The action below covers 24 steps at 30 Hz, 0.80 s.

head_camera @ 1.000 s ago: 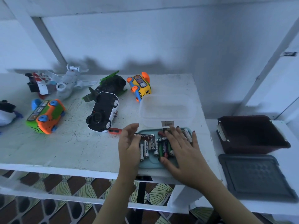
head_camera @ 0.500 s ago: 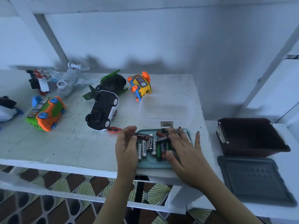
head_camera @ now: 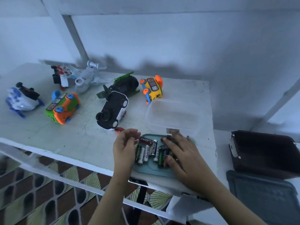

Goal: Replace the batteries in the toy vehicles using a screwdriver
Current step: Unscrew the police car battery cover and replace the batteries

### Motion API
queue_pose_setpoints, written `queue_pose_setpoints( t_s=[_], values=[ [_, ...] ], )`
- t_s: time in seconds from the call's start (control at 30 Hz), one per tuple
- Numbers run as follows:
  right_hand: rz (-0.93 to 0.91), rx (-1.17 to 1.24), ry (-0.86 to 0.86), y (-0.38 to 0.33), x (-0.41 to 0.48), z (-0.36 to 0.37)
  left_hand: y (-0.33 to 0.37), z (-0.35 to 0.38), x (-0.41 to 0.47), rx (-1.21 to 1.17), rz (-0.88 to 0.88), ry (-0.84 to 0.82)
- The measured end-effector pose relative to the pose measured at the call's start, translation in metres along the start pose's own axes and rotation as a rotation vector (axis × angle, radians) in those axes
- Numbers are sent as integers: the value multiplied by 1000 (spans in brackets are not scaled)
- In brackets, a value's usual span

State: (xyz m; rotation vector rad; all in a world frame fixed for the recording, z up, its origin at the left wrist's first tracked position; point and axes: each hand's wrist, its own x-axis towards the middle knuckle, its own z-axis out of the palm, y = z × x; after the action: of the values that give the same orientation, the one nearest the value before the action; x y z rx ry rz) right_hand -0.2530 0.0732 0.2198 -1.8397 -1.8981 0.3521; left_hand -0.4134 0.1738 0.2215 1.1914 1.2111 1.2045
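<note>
Pressing flat on batteries (head_camera: 146, 153), right hand (head_camera: 183, 159); left hand (head_camera: 124, 146) curled, grip unclear; seven toy vehicles (head_camera: 112, 109) beyond.

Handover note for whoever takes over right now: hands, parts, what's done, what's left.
Left hand: fingers curled at the end of a dark red battery; grip unclear.
Right hand: flat on the batteries in the teal tray.
Black-and-white car: upside down on the table, left of the tray.
Done: batteries laid out.
Left: pick cells, open the car, swap.
</note>
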Motion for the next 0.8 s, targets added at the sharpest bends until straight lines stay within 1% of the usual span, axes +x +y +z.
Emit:
queue_pose_setpoints(
  t_s=[0.17, 0.3, 0.43, 0.63, 0.8],
  values=[
    [-87, 60, 49, 3, 13, -11, 7, -3, 5, 45, 62, 84],
    [-111, 90, 69, -3, 32, -17, 11, -7, 6, 46, 96, 155],
    [-121, 52, 33, -19, 59, -15, 15, -22, 15, 83, 131, 211],
    [-157, -51, 2, -51, 101, 5, 17, -55, 44, 102, 146, 319],
    [-104, -293, -91, -78, 135, 24, 20, -82, 77, 183, 139, 300]
  ],
)
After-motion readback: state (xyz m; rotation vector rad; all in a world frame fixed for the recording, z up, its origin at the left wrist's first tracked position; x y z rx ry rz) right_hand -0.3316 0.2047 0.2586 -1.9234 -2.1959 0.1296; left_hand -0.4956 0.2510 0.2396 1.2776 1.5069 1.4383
